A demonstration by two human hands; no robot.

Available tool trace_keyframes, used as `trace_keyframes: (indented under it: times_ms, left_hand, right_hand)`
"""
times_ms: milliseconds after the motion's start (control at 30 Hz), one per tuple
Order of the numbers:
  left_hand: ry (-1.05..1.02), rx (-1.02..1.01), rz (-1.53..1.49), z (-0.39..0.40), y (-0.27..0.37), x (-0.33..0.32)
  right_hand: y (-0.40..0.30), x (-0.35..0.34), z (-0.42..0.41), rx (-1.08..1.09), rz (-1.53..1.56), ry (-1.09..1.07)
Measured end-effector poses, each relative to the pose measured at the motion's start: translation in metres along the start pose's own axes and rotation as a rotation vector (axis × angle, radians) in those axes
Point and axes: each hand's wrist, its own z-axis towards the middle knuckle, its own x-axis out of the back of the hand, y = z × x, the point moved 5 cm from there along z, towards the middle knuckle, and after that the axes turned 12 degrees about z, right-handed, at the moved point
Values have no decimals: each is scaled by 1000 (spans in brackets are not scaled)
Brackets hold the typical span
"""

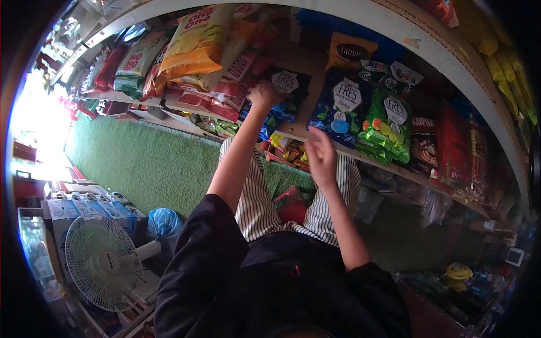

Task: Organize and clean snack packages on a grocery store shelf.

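Observation:
My left hand [264, 96] reaches onto the shelf and touches the left side of a dark blue bag of Fres mint candy [290, 81]. Its fingers are partly hidden, so whether they grip the bag cannot be told. Another blue Fres bag [338, 105] stands to the right, beside a green Fres bag [391, 126]. In front of the shelf edge, my right hand [322, 159] is raised with nothing in it, thumb and fingers apart. Red snack packs [211, 103] lie just left of my left hand. Behind the blue Fres bag sits an orange candy bag [350, 50].
Large snack bags [194, 42] lean on the shelf's left part. A curved-looking upper shelf edge [422, 25] passes above. Small packets [289, 152] fill a box below. A white fan [103, 262] and a blue plastic bag [165, 222] stand behind left on green carpet [139, 156].

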Motion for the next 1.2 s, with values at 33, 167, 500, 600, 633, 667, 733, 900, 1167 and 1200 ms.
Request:
trace_keyframes:
  times_ms: [33, 167, 500, 600, 633, 667, 733, 900, 1167, 1200]
  left_hand:
    - [-4, -12, 2, -3, 8, 3]
    - [0, -82, 73, 7, 15, -7]
    - [-58, -329, -57, -13, 1, 3]
    - [207, -396, -294, -45, -9, 17]
    - [290, -375, -439, -52, -12, 19]
    - [288, -383, -432, -61, -13, 16]
    - [304, -208, -504, -79, -27, 7]
    - [-25, -16, -1456, -146, -38, -29]
    - [-437, 148, -2199, -201, -32, -83]
    - [-507, 140, -2284, -204, -26, -78]
  right_hand:
    - [10, -9, 1, -80, 67, -52]
    - [67, -27, 25, -470, 464, -41]
    - [93, -30, 26, -787, 1022, 249]
    - [96, -39, 23, -792, 1041, 250]
    - [101, -39, 26, -815, 1046, 260]
    - [124, -37, 27, -847, 1146, 365]
    - [124, -35, 22, -811, 1009, 423]
    - [69, -25, -1, -616, 725, 291]
    - [-21, -15, 8, -128, 742, 249]
    - [-30, -5, 11, -61, 770, 312]
